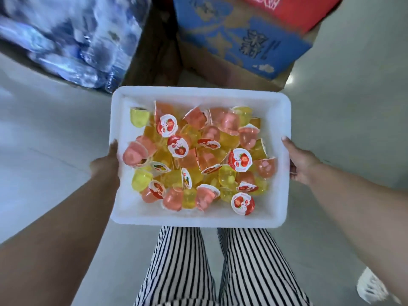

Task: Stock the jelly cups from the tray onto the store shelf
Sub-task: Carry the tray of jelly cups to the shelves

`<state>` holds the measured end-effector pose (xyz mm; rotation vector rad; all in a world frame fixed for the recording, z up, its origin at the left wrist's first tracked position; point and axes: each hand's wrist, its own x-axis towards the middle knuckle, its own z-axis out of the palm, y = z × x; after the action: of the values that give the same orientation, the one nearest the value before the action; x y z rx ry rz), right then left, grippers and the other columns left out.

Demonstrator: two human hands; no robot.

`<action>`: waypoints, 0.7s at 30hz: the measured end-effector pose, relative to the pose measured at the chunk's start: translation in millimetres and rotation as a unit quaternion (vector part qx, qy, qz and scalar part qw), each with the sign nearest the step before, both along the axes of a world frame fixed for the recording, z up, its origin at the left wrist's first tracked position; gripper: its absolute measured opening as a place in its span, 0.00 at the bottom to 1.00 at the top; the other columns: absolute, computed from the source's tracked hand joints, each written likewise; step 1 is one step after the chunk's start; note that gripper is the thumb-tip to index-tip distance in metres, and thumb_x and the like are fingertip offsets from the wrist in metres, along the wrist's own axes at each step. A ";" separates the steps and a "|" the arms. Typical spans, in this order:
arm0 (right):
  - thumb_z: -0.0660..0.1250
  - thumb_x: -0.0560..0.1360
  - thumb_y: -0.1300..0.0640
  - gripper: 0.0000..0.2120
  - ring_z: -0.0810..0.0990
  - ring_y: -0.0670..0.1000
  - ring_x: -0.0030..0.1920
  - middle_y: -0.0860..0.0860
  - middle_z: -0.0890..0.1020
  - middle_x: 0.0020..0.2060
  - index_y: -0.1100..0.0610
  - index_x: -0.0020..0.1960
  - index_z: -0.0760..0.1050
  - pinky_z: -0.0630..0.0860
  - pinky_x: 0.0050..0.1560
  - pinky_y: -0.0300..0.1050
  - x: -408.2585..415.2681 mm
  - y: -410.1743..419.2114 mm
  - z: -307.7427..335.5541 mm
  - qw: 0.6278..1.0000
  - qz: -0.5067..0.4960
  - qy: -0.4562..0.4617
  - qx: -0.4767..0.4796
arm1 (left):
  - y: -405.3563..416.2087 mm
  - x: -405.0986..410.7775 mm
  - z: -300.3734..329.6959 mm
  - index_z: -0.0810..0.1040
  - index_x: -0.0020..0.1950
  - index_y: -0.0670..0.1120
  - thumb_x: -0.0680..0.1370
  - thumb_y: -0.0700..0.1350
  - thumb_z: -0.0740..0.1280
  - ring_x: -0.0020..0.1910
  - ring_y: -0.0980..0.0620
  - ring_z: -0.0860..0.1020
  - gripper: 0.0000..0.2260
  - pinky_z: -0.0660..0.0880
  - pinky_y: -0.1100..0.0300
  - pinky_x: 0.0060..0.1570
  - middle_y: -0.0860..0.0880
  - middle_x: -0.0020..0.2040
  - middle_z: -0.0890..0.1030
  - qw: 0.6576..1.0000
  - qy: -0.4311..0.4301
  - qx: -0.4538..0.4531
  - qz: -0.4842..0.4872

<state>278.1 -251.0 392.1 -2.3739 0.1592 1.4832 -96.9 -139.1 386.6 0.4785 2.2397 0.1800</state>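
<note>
Holding the white tray (199, 93) mid-frame above the floor (44, 140), long axis running left-right: left hand (106, 163) grips its left rim, jelly cups (194, 160), pink and yellow, lie jumbled inside pointing every which way, right hand (301, 162) grips the right rim.

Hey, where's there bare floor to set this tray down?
Bare floor lies left of the tray, below the water bottles, and more right of it, beside the blue box. Straight ahead it is crowded. Left hand and right hand hold the tray.
</note>
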 end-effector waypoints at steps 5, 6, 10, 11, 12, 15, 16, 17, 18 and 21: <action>0.62 0.73 0.37 0.19 0.74 0.50 0.33 0.51 0.76 0.34 0.54 0.40 0.71 0.68 0.31 0.42 -22.3 8.3 69.6 0.997 0.048 0.039 0.040 | -27.6 -32.4 75.7 0.71 0.59 0.36 0.71 0.65 0.64 0.49 0.43 0.76 0.33 0.73 0.53 0.50 0.43 0.37 0.72 0.996 0.021 0.062 0.063; 0.62 0.73 0.37 0.19 0.74 0.50 0.33 0.51 0.76 0.34 0.54 0.39 0.71 0.68 0.31 0.42 -27.0 10.6 82.1 0.996 0.063 0.044 0.042 | -36.7 -40.4 89.2 0.71 0.61 0.35 0.70 0.66 0.65 0.54 0.42 0.77 0.35 0.73 0.52 0.54 0.41 0.42 0.75 0.993 0.022 0.074 0.085; 0.62 0.73 0.37 0.19 0.74 0.49 0.34 0.51 0.76 0.35 0.54 0.39 0.71 0.69 0.32 0.43 -53.8 21.7 125.3 0.988 0.132 0.065 0.055 | -89.2 -75.9 126.8 0.71 0.64 0.36 0.70 0.66 0.66 0.58 0.41 0.76 0.37 0.72 0.51 0.61 0.41 0.57 0.77 0.977 -0.013 0.109 0.183; 0.62 0.74 0.38 0.19 0.74 0.49 0.34 0.51 0.76 0.35 0.54 0.39 0.71 0.68 0.32 0.43 -63.2 25.8 134.8 0.984 0.154 0.066 0.059 | -108.9 -86.0 131.7 0.70 0.64 0.37 0.69 0.65 0.67 0.59 0.42 0.76 0.36 0.72 0.51 0.61 0.42 0.59 0.77 0.971 -0.024 0.115 0.209; 0.62 0.74 0.39 0.18 0.74 0.50 0.34 0.51 0.76 0.34 0.54 0.38 0.71 0.68 0.32 0.43 -72.1 29.8 142.4 0.981 0.174 0.065 0.062 | -126.3 -95.7 133.3 0.70 0.64 0.38 0.69 0.65 0.67 0.58 0.43 0.76 0.36 0.72 0.52 0.60 0.42 0.59 0.76 0.965 -0.029 0.121 0.232; 0.63 0.74 0.41 0.19 0.73 0.51 0.33 0.52 0.75 0.34 0.56 0.37 0.70 0.68 0.33 0.43 -112.8 36.8 160.3 0.962 0.256 0.063 0.070 | -190.6 -123.3 134.5 0.71 0.60 0.42 0.65 0.65 0.70 0.51 0.47 0.78 0.34 0.74 0.56 0.47 0.47 0.52 0.77 0.932 -0.060 0.125 0.335; 0.63 0.75 0.42 0.19 0.73 0.51 0.33 0.53 0.75 0.34 0.57 0.37 0.70 0.68 0.33 0.43 -128.3 36.9 163.6 0.953 0.288 0.061 0.068 | -211.5 -128.8 135.3 0.72 0.57 0.42 0.67 0.63 0.69 0.48 0.48 0.77 0.29 0.74 0.58 0.43 0.48 0.47 0.77 0.923 -0.071 0.132 0.356; 0.62 0.75 0.42 0.19 0.73 0.50 0.33 0.53 0.75 0.33 0.57 0.37 0.70 0.68 0.33 0.43 -142.9 34.5 168.1 0.947 0.310 0.060 0.063 | -230.6 -135.5 132.8 0.72 0.52 0.44 0.71 0.60 0.68 0.44 0.49 0.76 0.22 0.72 0.61 0.39 0.49 0.43 0.75 0.915 -0.069 0.142 0.370; 0.62 0.75 0.42 0.19 0.73 0.51 0.33 0.53 0.75 0.33 0.57 0.37 0.70 0.68 0.33 0.43 -159.9 30.8 169.6 0.937 0.340 0.060 0.057 | -251.6 -141.8 135.4 0.73 0.50 0.45 0.72 0.57 0.68 0.42 0.49 0.75 0.18 0.71 0.62 0.38 0.49 0.42 0.75 0.903 -0.057 0.151 0.398; 0.61 0.76 0.43 0.19 0.73 0.52 0.33 0.54 0.75 0.33 0.59 0.38 0.70 0.67 0.30 0.44 -215.2 14.4 174.3 0.907 0.416 0.052 0.040 | -321.7 -173.2 115.4 0.76 0.57 0.41 0.64 0.61 0.74 0.48 0.46 0.79 0.31 0.77 0.53 0.49 0.46 0.53 0.80 0.858 -0.060 0.145 0.489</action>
<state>62.9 -236.7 566.4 -2.3966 -0.9915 1.8901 -270.1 -460.8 502.0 -0.5623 2.1344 1.0458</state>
